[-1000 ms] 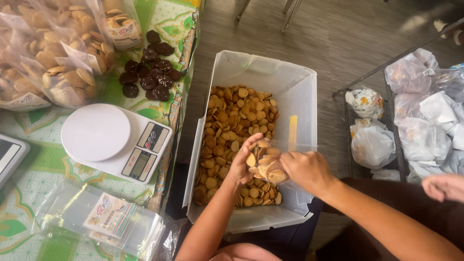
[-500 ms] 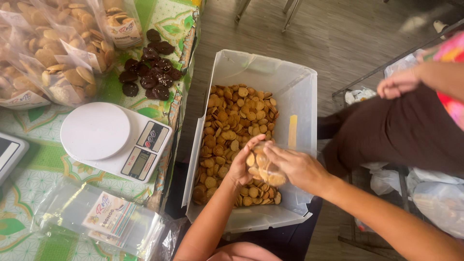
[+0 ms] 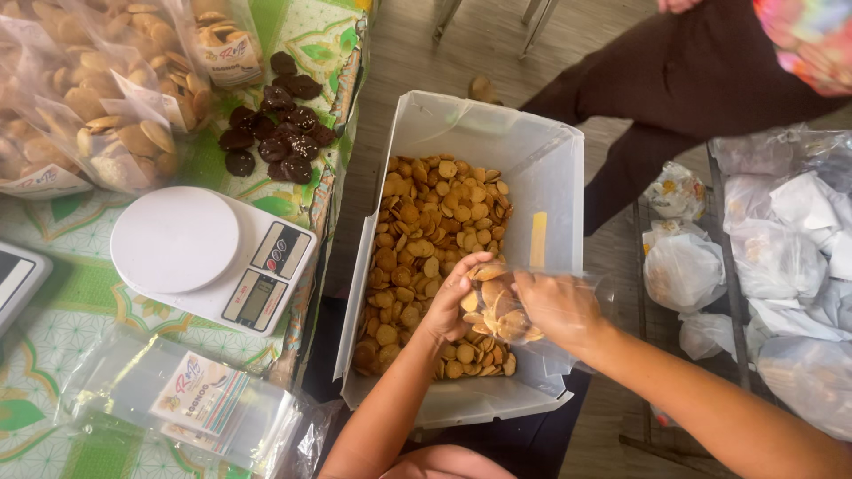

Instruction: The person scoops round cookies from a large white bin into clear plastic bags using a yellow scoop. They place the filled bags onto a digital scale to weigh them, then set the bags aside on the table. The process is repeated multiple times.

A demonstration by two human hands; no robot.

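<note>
A white plastic bin (image 3: 497, 133) sits in front of me, half full of small round golden cookies (image 3: 426, 231). Over its near right part my right hand (image 3: 559, 306) grips a clear plastic bag (image 3: 501, 310) partly filled with cookies. My left hand (image 3: 453, 297) is at the bag's mouth, its fingers touching cookies there.
A white kitchen scale (image 3: 209, 253) stands on the green patterned table (image 3: 53, 293) at left, with filled cookie bags (image 3: 80, 98), dark chocolate cookies (image 3: 275, 133) and empty labelled bags (image 3: 195, 404). White sacks (image 3: 781, 257) lie at right. Another person in brown trousers (image 3: 701, 89) stands beyond the bin.
The other person has stepped in from the right to behind the bin. My hands stay at the bag over the bin, the left one shifting slightly at its mouth.
</note>
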